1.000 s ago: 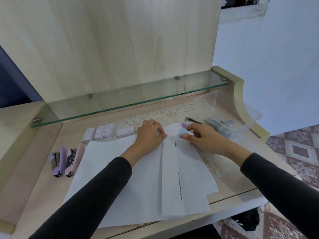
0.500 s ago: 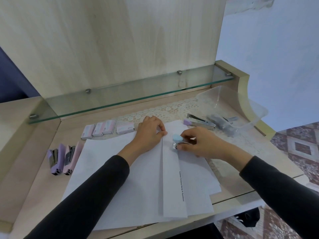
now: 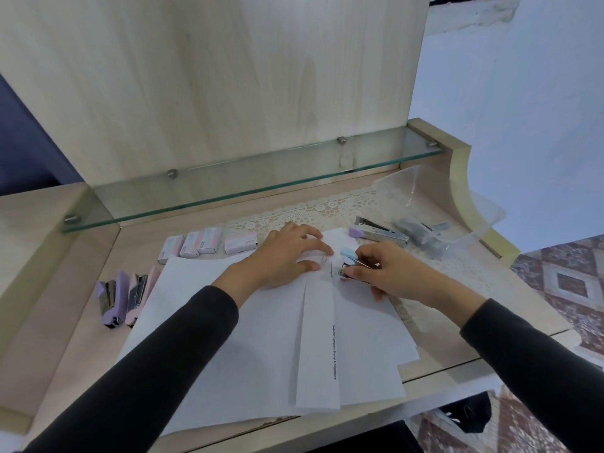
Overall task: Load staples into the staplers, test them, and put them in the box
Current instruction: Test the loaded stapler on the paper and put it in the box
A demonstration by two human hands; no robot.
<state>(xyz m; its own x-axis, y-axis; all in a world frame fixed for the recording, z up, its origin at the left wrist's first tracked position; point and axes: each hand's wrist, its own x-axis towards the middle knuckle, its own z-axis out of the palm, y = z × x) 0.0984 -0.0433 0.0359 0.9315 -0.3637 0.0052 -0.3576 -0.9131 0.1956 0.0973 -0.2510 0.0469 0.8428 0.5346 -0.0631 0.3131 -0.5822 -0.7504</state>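
Head view: the right hand [image 3: 395, 277] pinches the blue stapler [image 3: 347, 261] between thumb and curled fingers, the stapler's nose pointing toward 9 o'clock onto the top edge of the folded paper [image 3: 320, 338]. The left hand [image 3: 282, 256] lies just beside it at 9 o'clock, fingers straight and spread, pressing the sheets flat on the desk [image 3: 65, 322].

A second ago the stapler sat higher, at the paper's far corner. It has since come down toward 6 o'clock and over the fold, while the left hand has kept its place. That looks like the test step on this stapler. Whether a staple has gone in is too small to tell.

An open lilac stapler [image 3: 376, 231] lies at 1 o'clock of the hands, and beyond it is the clear box [image 3: 474, 220] with some dark staplers inside. At 9 o'clock two more staplers [image 3: 122, 299] wait, with staple packs [image 3: 206, 242] at 11 o'clock, so loading seems unfinished.
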